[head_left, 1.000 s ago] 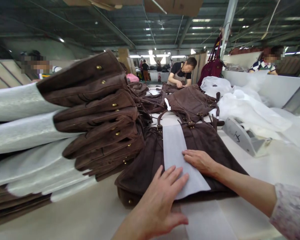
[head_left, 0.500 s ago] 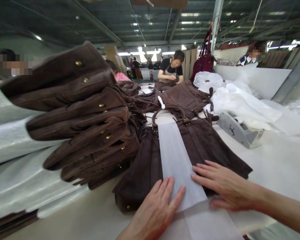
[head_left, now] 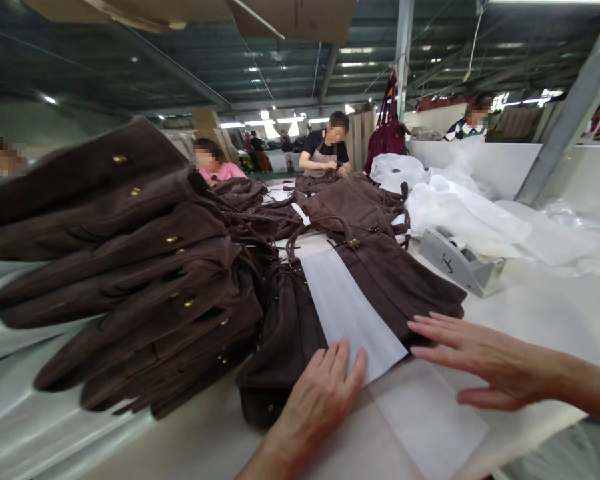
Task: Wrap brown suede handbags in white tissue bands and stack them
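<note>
A dark brown handbag (head_left: 385, 280) lies flat on the white table in front of me. Down its middle runs a strip of white paper (head_left: 347, 307), reaching from near the handles to the bag's lower edge. My left hand (head_left: 325, 383) rests flat on the paper and the bag's lower edge, fingers stretched out. Just right of the strip, my right hand (head_left: 485, 360) is at the bag's lower right part, its fingers extended and the thumb apart. Another pale sheet (head_left: 430, 417) lies on the table below the bag, between my hands.
Brown bags (head_left: 130, 267) are stacked high at the left, with white wrapping around their lower ends. A grey tape dispenser (head_left: 460, 260) stands to the right. Behind it lie crumpled white plastic bags (head_left: 475, 207). A co-worker (head_left: 327, 150) bends over brown bags at the table's far end.
My right hand has shifted right, off the paper strip, with its thumb spread. The left hand stays on the paper. The bag is turned slightly, and the whole view has swung.
</note>
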`<act>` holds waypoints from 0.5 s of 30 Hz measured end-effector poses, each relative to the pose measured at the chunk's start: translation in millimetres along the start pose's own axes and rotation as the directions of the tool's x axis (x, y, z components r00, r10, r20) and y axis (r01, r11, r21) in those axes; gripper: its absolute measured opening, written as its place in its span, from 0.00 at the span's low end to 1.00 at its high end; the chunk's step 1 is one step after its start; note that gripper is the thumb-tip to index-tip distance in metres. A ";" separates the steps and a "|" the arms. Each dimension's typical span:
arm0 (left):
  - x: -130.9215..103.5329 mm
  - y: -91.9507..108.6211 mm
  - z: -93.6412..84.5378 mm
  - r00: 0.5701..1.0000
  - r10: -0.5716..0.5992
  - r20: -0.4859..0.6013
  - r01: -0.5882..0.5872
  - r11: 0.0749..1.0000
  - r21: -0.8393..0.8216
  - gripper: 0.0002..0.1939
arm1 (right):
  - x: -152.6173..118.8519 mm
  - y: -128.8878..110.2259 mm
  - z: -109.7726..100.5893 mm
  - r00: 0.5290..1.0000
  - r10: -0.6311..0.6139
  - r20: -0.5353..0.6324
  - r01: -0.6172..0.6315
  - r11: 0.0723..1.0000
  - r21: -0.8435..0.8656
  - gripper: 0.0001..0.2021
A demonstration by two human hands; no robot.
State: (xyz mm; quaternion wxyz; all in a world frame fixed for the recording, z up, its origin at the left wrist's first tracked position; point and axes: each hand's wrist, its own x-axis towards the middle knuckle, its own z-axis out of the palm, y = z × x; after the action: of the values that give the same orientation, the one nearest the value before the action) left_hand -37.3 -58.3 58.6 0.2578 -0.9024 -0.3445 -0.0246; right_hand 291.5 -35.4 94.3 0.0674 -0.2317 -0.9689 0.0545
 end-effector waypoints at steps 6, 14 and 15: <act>2.7 -2.2 2.0 0.995 -0.061 -0.084 0.062 0.998 0.014 0.18 | -32.8 -51.7 15.0 0.997 -0.062 0.043 0.061 0.998 0.019 0.39; 16.5 -20.1 -24.4 0.995 -0.098 0.014 0.099 0.994 -0.045 0.17 | 0.5 -48.0 48.4 0.999 -0.053 -0.006 0.052 0.996 -0.070 0.20; 16.7 -20.6 -25.5 0.994 -0.103 0.027 0.104 0.993 -0.047 0.17 | 4.7 -51.4 46.1 0.996 -0.082 -0.047 0.079 0.995 -0.067 0.18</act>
State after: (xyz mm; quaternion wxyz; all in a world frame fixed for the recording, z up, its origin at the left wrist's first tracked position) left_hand -34.3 -47.4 93.6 0.2301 -0.8894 -0.3933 -0.0355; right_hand 257.5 -82.3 56.4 0.0860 -0.1958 -0.9768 0.0142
